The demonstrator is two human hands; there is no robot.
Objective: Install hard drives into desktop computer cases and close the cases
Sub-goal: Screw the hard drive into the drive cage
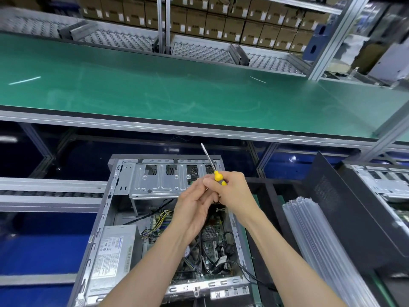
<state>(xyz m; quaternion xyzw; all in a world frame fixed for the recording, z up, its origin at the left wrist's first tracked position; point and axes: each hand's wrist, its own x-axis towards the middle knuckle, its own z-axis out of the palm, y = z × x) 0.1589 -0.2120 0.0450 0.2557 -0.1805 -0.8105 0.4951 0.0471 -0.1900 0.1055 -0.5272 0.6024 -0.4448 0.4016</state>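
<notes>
an open desktop computer case lies on its side low in the view, its side panel off, so the silver drive cage, the grey power supply and the motherboard with its loose cables show. no hard drive can be made out in the cage. above the case's far right part both hands meet. the right hand curls its fingers round the yellow handle of a screwdriver, whose metal shaft points up and away towards the edge of the green table. the left hand lies just beside it, fingers fairly straight and touching the right hand's fingers; whether it pinches anything cannot be told. at right a black side panel leans tilted beside a stack of clear plastic sheets, and a second open case sits beyond. cardboard boxes fill the shelves behind the table.
</notes>
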